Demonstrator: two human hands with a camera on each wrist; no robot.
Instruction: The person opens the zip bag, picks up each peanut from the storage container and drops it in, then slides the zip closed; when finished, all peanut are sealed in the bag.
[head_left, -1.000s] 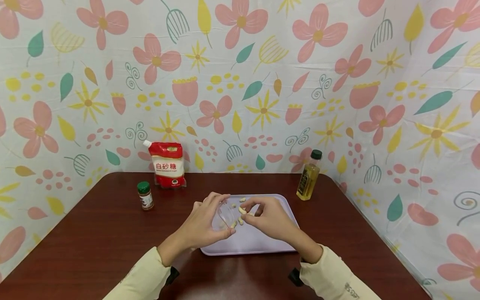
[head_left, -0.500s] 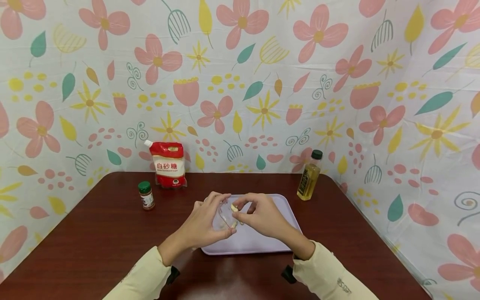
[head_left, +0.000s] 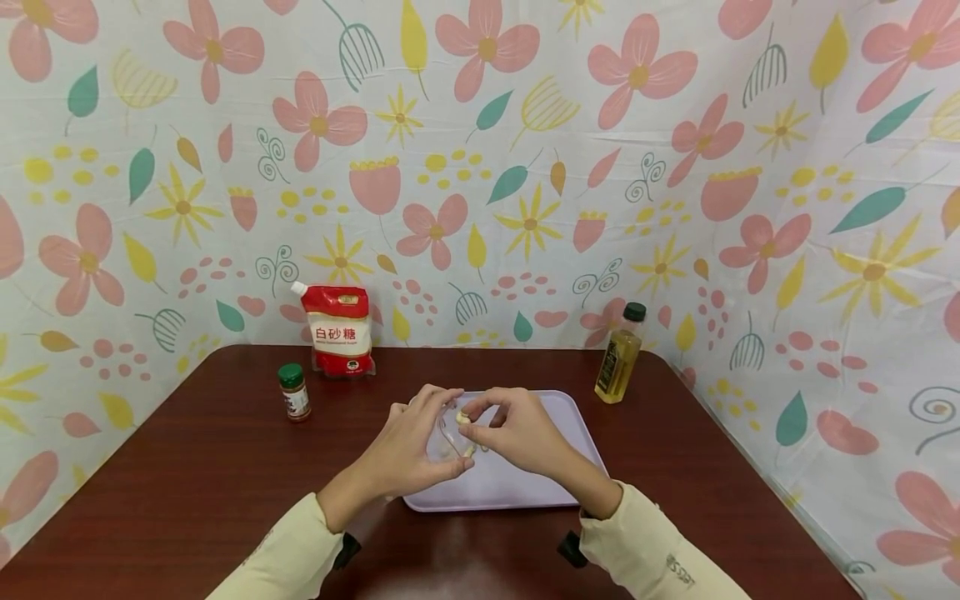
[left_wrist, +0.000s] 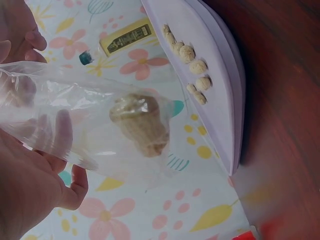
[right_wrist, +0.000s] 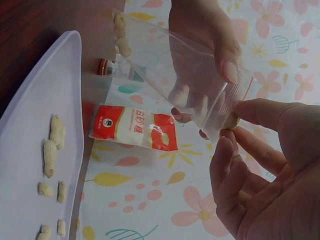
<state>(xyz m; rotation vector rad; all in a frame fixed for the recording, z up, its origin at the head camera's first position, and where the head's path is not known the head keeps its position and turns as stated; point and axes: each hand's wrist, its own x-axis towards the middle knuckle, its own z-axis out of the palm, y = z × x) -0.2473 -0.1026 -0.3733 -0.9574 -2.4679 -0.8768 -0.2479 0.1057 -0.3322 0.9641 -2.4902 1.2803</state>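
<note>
Peanut [right_wrist: 231, 121], tan, rounded, unshelled, pinched in right hand [head_left: 521, 429] at mouth of transparent plastic bag [right_wrist: 152, 57] gripped by left hand [head_left: 408, 442]; sagging lip could dislodge it.

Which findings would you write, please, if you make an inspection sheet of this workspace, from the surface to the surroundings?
Surface: dark reddish-brown table, with a pale lilac tray on it.
Job's things: loose peanuts on the tray; a clear zip bag with more peanuts at its bottom.
Clutter: red-and-white pouch and green-capped jar at the left; bottle of yellow liquid at the far right.
Hands: left hand holds the bag near its zip end; right hand pinches one peanut at the mouth; whether it is inside, cannot tell.
Cables: nothing seen.
Surroundings: floral sheet behind the table and along its right side.
</note>
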